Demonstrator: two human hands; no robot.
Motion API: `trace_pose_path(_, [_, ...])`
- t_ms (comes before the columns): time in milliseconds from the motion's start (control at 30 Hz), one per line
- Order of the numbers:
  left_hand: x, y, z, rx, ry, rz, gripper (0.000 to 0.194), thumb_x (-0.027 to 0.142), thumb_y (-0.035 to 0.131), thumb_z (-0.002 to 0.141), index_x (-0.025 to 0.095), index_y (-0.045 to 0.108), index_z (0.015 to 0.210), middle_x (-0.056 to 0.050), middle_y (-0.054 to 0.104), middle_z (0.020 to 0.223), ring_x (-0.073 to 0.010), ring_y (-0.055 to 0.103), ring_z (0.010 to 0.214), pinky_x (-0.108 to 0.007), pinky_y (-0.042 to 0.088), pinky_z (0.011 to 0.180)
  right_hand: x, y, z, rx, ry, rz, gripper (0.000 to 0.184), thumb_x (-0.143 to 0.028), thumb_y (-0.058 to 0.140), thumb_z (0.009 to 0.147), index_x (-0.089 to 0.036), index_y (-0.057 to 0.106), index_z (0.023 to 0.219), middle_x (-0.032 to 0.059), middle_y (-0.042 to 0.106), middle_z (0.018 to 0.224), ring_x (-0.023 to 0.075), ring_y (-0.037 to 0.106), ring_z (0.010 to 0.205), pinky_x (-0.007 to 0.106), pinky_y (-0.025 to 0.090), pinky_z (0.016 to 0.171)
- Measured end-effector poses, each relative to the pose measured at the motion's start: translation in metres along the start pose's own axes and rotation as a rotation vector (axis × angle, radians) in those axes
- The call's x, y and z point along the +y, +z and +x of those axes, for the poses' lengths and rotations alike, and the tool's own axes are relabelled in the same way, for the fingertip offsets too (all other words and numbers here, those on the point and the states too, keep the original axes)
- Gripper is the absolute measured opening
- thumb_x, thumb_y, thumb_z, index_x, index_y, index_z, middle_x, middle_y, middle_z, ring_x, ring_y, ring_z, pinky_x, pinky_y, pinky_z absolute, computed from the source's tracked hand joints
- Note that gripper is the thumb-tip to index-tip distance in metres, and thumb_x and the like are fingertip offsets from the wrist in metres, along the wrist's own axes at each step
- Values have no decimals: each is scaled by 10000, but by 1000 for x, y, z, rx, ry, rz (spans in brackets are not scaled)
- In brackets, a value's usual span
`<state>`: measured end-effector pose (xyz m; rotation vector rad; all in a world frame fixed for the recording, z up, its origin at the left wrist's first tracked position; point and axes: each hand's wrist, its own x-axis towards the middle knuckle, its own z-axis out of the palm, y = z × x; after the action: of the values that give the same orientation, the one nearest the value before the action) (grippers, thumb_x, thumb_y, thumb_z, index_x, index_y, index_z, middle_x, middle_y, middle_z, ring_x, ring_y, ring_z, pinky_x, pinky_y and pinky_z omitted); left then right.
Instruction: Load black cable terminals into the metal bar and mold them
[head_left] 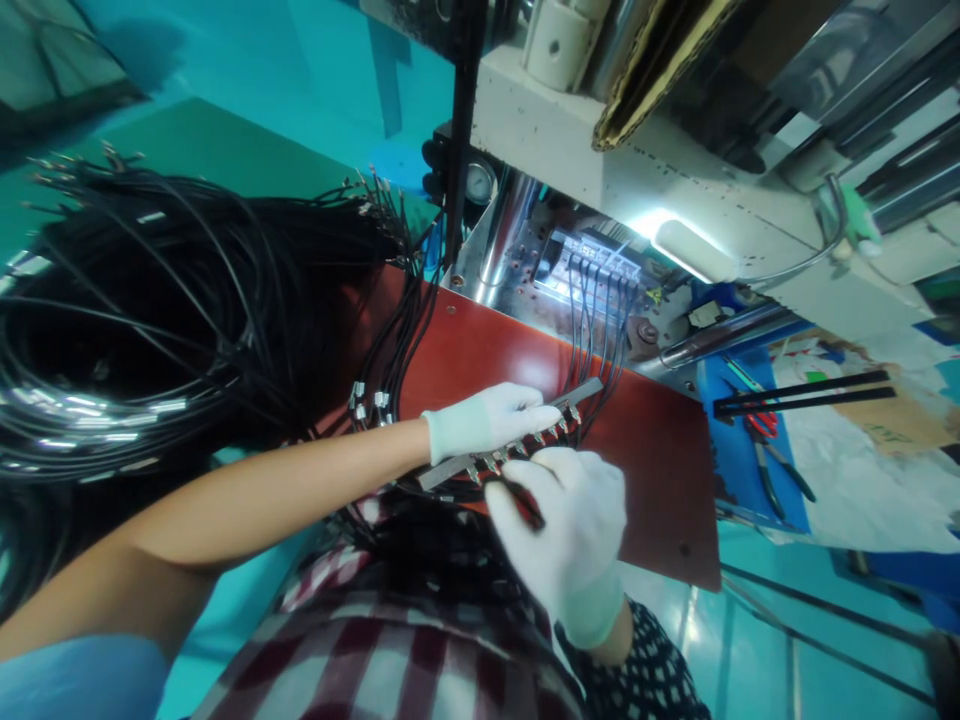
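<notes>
A long grey metal bar [448, 470] lies slanted over the front of the red-brown board, with a row of several small metal cable ends [491, 462] along its near side. My left hand [487, 418], in a white glove, is closed over the bar, its fingers reaching along it toward the right. Just nearer to me is my right hand [570, 520], also gloved in white, with curled fingers beside the cable ends. A dark and reddish thing [529, 503] shows under its fingers, too hidden to name. Black cables [600, 345] run from behind the bar into the press.
The red-brown board [660, 470] fronts a press with a lit metal mould [589, 268]. A big heap of black cables [187, 290] lies at the left. At the right, pliers [765, 465] rest on a blue surface by white sheeting [862, 480].
</notes>
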<state>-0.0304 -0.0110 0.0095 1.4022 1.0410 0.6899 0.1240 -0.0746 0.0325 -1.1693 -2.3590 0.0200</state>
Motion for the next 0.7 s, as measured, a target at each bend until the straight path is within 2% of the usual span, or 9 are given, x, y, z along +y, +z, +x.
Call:
trace_pose_path(67, [-1, 0, 1, 4, 13, 39, 452, 568, 479, 915, 157, 501, 726, 32, 453, 679, -113, 420, 643, -248, 332, 571, 7, -7, 2, 3, 24, -25, 66, -318, 715, 847, -254, 731, 851, 16, 673, 815, 188, 539, 770, 387, 315, 758])
trace_pose_path(200, [0, 1, 2, 14, 1, 71, 457, 562, 468, 915, 157, 489, 703, 31, 461, 667, -116, 432, 638, -248, 334, 571, 15, -12, 10, -69, -6, -54, 43, -296, 734, 816, -264, 731, 787, -5, 653, 744, 184, 516, 752, 377, 303, 738])
trace_pose_path(367, [-2, 3, 4, -3, 11, -4, 450, 568, 486, 901, 163, 473, 706, 39, 440, 659, -110, 420, 628, -238, 336, 556, 13, -7, 20, -108, 0, -64, 130, -217, 729, 764, -235, 669, 650, -14, 641, 703, 175, 496, 721, 357, 275, 684])
trace_pose_path(533, [-8, 4, 5, 5, 20, -19, 451, 570, 492, 894, 164, 459, 702, 39, 437, 667, -111, 418, 639, -239, 345, 572, 11, -1, 21, -98, -1, -18, 148, -165, 727, 694, -208, 622, 600, -11, 656, 710, 181, 545, 749, 349, 284, 677])
trace_pose_path(600, [-7, 3, 5, -4, 19, 8, 464, 589, 490, 891, 162, 464, 712, 37, 446, 676, -112, 422, 641, -241, 351, 578, 22, -5, 22, -100, -28, 36, 116, -179, 722, 747, -222, 657, 660, -19, 683, 773, 174, 569, 772, 343, 303, 682])
trace_pose_path(667, [-4, 1, 7, -27, 31, 61, 482, 612, 478, 893, 159, 479, 729, 34, 452, 689, -116, 429, 653, -243, 357, 590, 43, -16, 25, -64, -53, 39, 61, -205, 677, 850, -249, 717, 842, -16, 715, 901, 171, 587, 825, 334, 336, 701])
trace_pose_path(700, [0, 0, 9, -45, 30, 99, 494, 626, 468, 896, 159, 486, 738, 32, 456, 691, -118, 435, 656, -244, 358, 593, 57, -23, 26, -39, -63, 2, 123, -205, 637, 897, -256, 725, 967, -6, 722, 988, 173, 590, 859, 330, 352, 715])
